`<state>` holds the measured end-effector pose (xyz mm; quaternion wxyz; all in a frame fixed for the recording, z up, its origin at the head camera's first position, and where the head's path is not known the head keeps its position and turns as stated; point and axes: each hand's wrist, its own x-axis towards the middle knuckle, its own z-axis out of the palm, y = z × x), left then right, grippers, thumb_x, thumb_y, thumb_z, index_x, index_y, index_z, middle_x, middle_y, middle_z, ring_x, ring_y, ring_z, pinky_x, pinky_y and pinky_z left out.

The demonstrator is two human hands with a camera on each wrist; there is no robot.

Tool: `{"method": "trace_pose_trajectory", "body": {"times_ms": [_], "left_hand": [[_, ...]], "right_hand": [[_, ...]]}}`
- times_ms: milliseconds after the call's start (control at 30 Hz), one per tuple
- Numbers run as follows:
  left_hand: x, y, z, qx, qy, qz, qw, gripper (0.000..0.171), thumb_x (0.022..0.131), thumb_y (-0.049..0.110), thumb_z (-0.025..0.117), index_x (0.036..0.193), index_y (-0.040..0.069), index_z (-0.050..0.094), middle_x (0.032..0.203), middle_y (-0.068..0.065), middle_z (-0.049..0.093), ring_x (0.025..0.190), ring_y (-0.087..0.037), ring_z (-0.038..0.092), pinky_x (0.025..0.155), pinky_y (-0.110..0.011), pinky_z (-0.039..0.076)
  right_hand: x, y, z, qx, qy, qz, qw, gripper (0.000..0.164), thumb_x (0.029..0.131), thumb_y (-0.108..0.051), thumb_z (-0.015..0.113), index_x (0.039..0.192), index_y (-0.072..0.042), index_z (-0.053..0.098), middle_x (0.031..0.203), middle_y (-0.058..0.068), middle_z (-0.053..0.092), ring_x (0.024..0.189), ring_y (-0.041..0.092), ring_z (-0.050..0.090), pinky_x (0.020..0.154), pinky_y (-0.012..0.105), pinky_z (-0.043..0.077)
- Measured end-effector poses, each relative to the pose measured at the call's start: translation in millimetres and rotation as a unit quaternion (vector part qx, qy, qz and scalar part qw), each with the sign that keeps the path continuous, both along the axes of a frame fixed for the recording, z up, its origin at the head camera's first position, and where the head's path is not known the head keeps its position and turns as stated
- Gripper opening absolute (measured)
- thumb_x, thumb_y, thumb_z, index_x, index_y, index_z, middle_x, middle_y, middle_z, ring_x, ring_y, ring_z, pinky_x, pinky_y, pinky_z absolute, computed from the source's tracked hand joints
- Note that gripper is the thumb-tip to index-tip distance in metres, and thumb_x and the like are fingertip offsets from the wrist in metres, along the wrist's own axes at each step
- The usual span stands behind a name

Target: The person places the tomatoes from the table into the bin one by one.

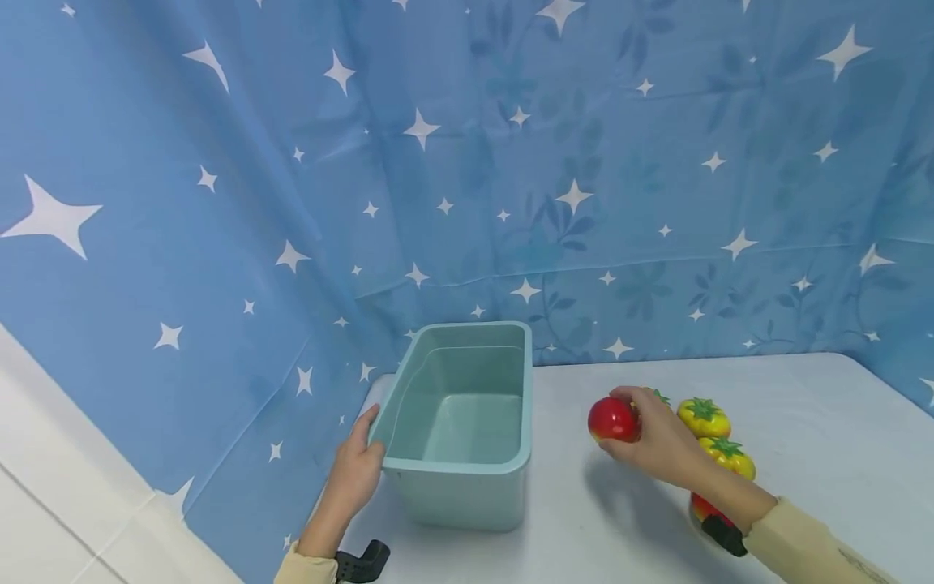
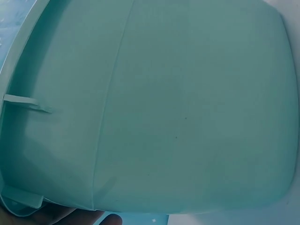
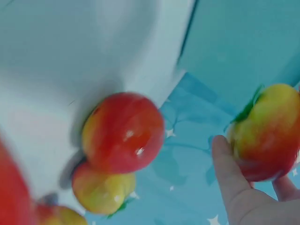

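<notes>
A tomato-like fruit, red and yellow with green leaves (image 3: 269,133), is held between the thumb and fingers of my right hand (image 1: 660,442), raised above the table to the right of the bin. My left hand (image 1: 355,470) grips the left rim of a pale green plastic bin (image 1: 474,468), its thumb over the edge. The bin's outer wall fills most of the left wrist view, with fingertips (image 2: 70,217) at its lower edge. In the head view the bin's visible inside is bare.
Beyond my right forearm, similar fruits stand in a line on the white table (image 1: 824,454): a yellow one (image 1: 704,418), another yellow one (image 1: 730,461) and a red one (image 1: 704,509) partly hidden by the wrist. A blue star-patterned curtain (image 1: 467,178) hangs behind.
</notes>
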<state>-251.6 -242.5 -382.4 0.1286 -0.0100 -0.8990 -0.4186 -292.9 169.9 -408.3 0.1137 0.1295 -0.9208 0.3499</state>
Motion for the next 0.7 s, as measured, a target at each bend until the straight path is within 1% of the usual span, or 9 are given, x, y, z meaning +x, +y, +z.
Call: {"method": "trace_pose_trajectory", "body": {"times_ms": [133, 233, 267, 300, 367, 433, 567, 667, 700], "left_hand": [[-2.5, 0.9, -1.2, 0.017, -0.002, 0.0, 0.9998, 0.059, 0.087, 0.005, 0.033, 0.144, 0.014, 0.023, 0.138, -0.012, 0.038, 0.118, -0.031, 0.044, 0.086, -0.053, 0.039], [-4.5, 2.3, -0.5, 0.029, -0.014, 0.006, 0.9995, 0.06, 0.087, 0.006, 0.033, 0.144, 0.017, 0.023, 0.136, -0.01, 0.04, 0.108, -0.028, 0.049, 0.077, -0.047, 0.042], [-5.0, 2.8, -0.2, 0.033, -0.021, 0.009, 0.9992, 0.06, 0.086, 0.006, 0.033, 0.144, 0.018, 0.024, 0.134, -0.009, 0.042, 0.1, -0.027, 0.051, 0.071, -0.044, 0.043], [-5.2, 3.1, 0.1, 0.036, -0.025, 0.012, 0.999, 0.059, 0.087, 0.007, 0.033, 0.144, 0.02, 0.024, 0.133, -0.009, 0.043, 0.097, -0.026, 0.052, 0.067, -0.041, 0.043], [-5.2, 3.5, 0.6, 0.041, -0.035, 0.019, 0.9983, 0.059, 0.087, 0.009, 0.033, 0.144, 0.022, 0.024, 0.13, -0.007, 0.045, 0.087, -0.024, 0.051, 0.06, -0.035, 0.039], [-5.0, 3.4, 0.7, 0.047, -0.041, 0.022, 0.9978, 0.059, 0.087, 0.01, 0.032, 0.144, 0.024, 0.024, 0.128, -0.006, 0.046, 0.083, -0.024, 0.05, 0.055, -0.034, 0.038], [-4.2, 2.2, 1.3, 0.047, -0.034, 0.02, 0.9981, 0.058, 0.087, 0.009, 0.032, 0.144, 0.022, 0.025, 0.113, -0.009, 0.054, 0.082, -0.022, 0.05, 0.055, -0.033, 0.037], [-3.4, 0.6, 1.4, 0.055, -0.034, 0.018, 0.9977, 0.058, 0.088, 0.009, 0.031, 0.144, 0.023, 0.025, 0.093, -0.012, 0.054, 0.066, -0.021, 0.047, 0.049, -0.033, 0.036], [-3.3, -0.1, 1.1, 0.055, -0.033, 0.019, 0.9977, 0.058, 0.088, 0.008, 0.031, 0.144, 0.023, 0.025, 0.093, -0.012, 0.054, 0.064, -0.02, 0.045, 0.047, -0.033, 0.035]], "right_hand": [[-8.2, -9.5, 7.9, -0.061, -0.005, -0.004, 0.998, 0.09, 0.059, -0.037, 0.082, 0.131, -0.011, 0.034, 0.124, 0.013, 0.042, 0.108, 0.034, 0.044, 0.065, 0.04, 0.052], [-12.0, -19.9, 13.6, -0.085, -0.004, -0.002, 0.996, 0.092, 0.059, -0.038, 0.082, 0.133, -0.012, 0.033, 0.127, 0.014, 0.04, 0.111, 0.036, 0.042, 0.066, 0.041, 0.052], [-12.7, -24.0, 15.7, -0.092, -0.004, 0.0, 0.996, 0.093, 0.059, -0.039, 0.082, 0.134, -0.013, 0.033, 0.128, 0.014, 0.04, 0.111, 0.036, 0.043, 0.067, 0.041, 0.052], [-13.3, -28.0, 17.9, -0.101, -0.004, 0.004, 0.995, 0.094, 0.059, -0.04, 0.082, 0.135, -0.015, 0.033, 0.13, 0.013, 0.039, 0.112, 0.035, 0.043, 0.068, 0.04, 0.052], [-14.3, -36.3, 22.6, -0.121, -0.004, 0.016, 0.993, 0.094, 0.06, -0.042, 0.081, 0.136, -0.016, 0.032, 0.131, 0.011, 0.039, 0.112, 0.034, 0.043, 0.069, 0.04, 0.052], [-14.2, -44.6, 28.2, -0.145, -0.005, 0.029, 0.989, 0.094, 0.061, -0.045, 0.079, 0.137, -0.018, 0.031, 0.132, 0.008, 0.038, 0.113, 0.032, 0.043, 0.071, 0.038, 0.052], [-12.0, -61.7, 41.9, -0.187, -0.006, 0.053, 0.981, 0.091, 0.064, -0.045, 0.077, 0.137, -0.019, 0.031, 0.131, 0.006, 0.039, 0.115, 0.03, 0.043, 0.074, 0.037, 0.051], [-10.0, -74.9, 51.1, -0.205, -0.007, 0.074, 0.976, 0.086, 0.067, -0.038, 0.077, 0.137, -0.019, 0.031, 0.131, 0.006, 0.038, 0.115, 0.03, 0.043, 0.075, 0.036, 0.051], [-9.8, -79.3, 53.1, -0.208, -0.007, 0.081, 0.975, 0.085, 0.068, -0.035, 0.078, 0.137, -0.019, 0.031, 0.132, 0.006, 0.038, 0.115, 0.03, 0.043, 0.075, 0.036, 0.051]]}}
